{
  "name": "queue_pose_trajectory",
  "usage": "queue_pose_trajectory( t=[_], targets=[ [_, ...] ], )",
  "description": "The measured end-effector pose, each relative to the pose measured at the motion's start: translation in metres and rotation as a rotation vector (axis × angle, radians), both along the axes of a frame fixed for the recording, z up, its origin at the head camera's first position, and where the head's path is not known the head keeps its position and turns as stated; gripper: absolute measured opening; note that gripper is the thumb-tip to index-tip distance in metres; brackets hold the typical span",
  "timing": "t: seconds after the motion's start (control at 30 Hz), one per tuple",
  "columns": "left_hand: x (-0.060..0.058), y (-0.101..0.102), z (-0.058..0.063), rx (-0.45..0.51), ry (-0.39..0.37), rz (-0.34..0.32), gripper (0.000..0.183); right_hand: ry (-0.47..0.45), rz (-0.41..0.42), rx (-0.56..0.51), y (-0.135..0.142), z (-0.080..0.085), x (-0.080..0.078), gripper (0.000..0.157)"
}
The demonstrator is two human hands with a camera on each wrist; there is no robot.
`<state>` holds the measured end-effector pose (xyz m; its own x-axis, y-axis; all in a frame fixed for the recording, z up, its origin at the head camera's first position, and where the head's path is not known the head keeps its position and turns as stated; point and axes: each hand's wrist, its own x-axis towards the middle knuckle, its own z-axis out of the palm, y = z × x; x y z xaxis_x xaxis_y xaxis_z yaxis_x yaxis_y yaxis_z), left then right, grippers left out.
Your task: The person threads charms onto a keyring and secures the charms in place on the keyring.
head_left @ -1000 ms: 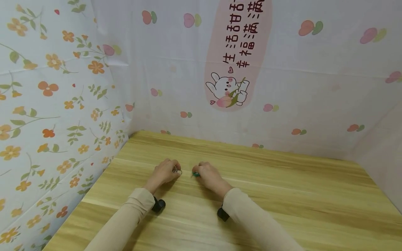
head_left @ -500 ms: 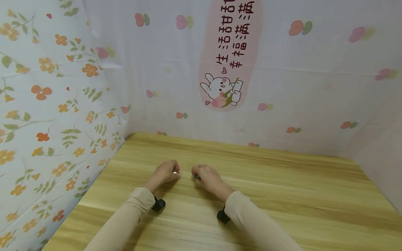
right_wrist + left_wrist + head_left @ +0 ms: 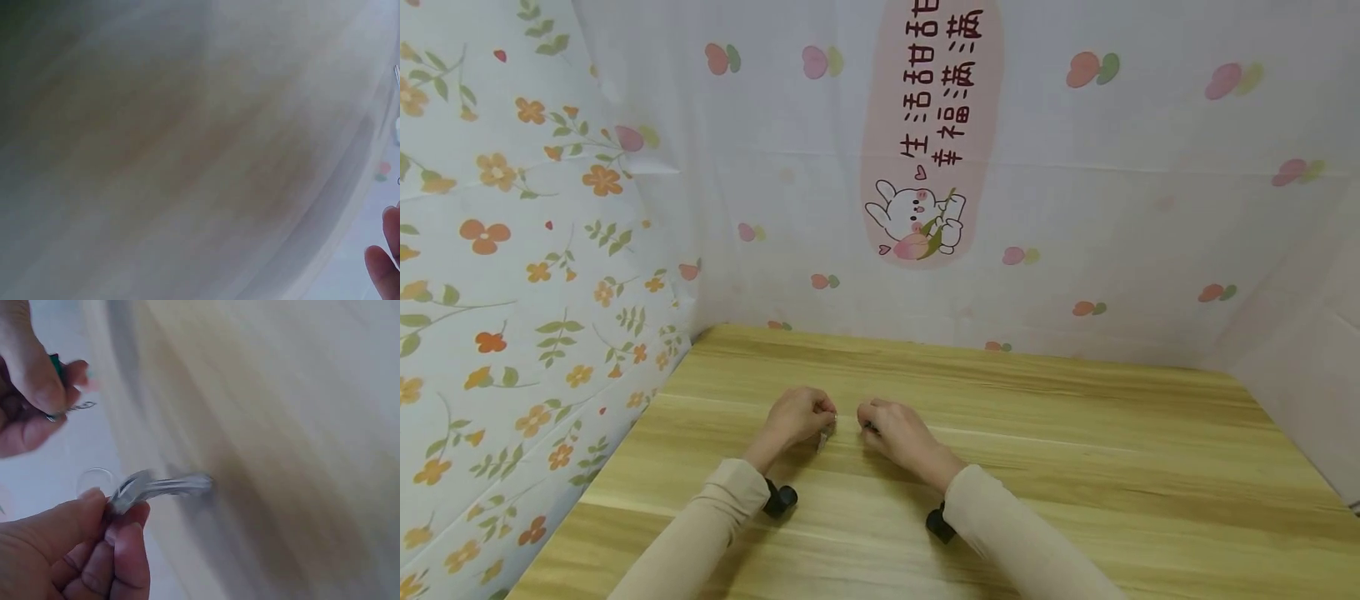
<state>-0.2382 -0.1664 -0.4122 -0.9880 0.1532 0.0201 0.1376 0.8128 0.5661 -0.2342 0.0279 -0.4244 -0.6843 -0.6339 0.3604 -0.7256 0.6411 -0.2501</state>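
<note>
My left hand (image 3: 801, 418) pinches a bunch of silver keys (image 3: 178, 485) between thumb and fingers. A thin metal key ring (image 3: 95, 469) stands up from the pinch, and the keys stick out, blurred, on the other side. Just to the right, my right hand (image 3: 895, 433) grips a small green keychain piece (image 3: 57, 364), mostly covered by the fingers. A short loose chain (image 3: 81, 406) pokes out past its fingertips in the left wrist view. The hands are close together but apart, over the table. The right wrist view catches only some fingertips (image 3: 382, 262) at its edge.
Beneath the hands is a wood-grain table (image 3: 1075, 467). A white printed cloth (image 3: 760, 167) hangs behind it, and a flowered cloth (image 3: 512, 275) covers the left side. Black wrist cameras (image 3: 781, 500) sit under both cuffs.
The keys now hang visibly below my left fingers, where before little showed. The green piece in my right hand has become more hidden in the head view. The head view has shifted slightly.
</note>
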Motion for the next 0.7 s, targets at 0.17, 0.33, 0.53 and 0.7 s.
queue_pose_trajectory(
  t=[0.17, 0.33, 0.53, 0.7],
  targets=[
    [0.003, 0.017, 0.009, 0.059, 0.076, -0.032, 0.009, -0.019, -0.045, -0.072, 0.010, 0.004, 0.006, 0.018],
    [0.009, 0.038, 0.011, 0.348, 0.016, -0.031, 0.005, -0.088, -0.121, -0.196, 0.026, 0.017, 0.015, 0.013],
    [0.020, 0.059, 0.014, 0.581, -0.042, -0.016, 0.009, -0.119, -0.194, -0.411, 0.043, 0.028, 0.027, 0.008],
    [0.028, 0.070, 0.014, 0.594, 0.041, -0.021, 0.008, -0.129, -0.242, -0.523, 0.051, 0.027, 0.036, 0.010]
  ],
)
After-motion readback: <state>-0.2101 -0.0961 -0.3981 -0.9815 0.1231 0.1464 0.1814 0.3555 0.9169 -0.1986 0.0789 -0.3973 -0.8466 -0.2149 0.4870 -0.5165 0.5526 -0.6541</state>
